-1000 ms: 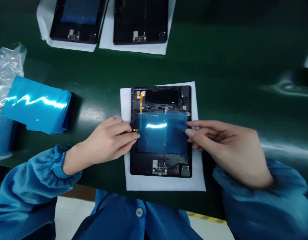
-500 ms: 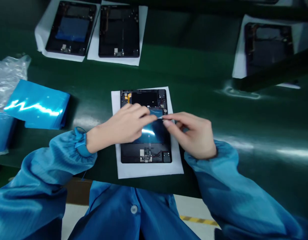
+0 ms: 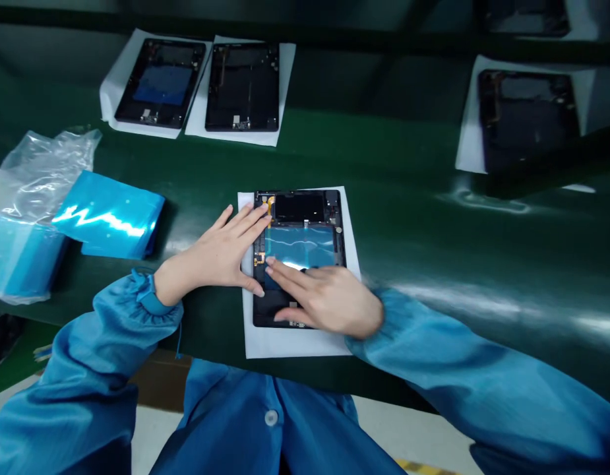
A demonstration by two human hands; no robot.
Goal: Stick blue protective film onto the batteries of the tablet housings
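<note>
An opened black tablet (image 3: 299, 206) lies on a white sheet (image 3: 295, 346) in front of me, its circuit boards and orange flex cables exposed. Shiny blue film (image 3: 305, 245) covers the middle of the tablet, with a few wrinkles across it. My left hand (image 3: 218, 251) rests with spread fingers along the tablet's left edge, holding nothing. Over the lower part of the film, my right hand (image 3: 329, 300) lies with fingers extended, the fingertips on the film near its left side. It hides the film's lower right part and some of the bottom board.
To the left lie a stack of blue film sheets (image 3: 109, 214) and a clear plastic bag (image 3: 47, 168) with more blue sheets. Further back are black tablets (image 3: 159, 82), (image 3: 243, 86) on white sheets. Another tablet (image 3: 529, 119) sits at right, partly behind a dark bar.
My left hand has moved from over the film to the tablet's left edge and spread out. My right hand has left its pinch at the film's right side and now lies flat on it.
</note>
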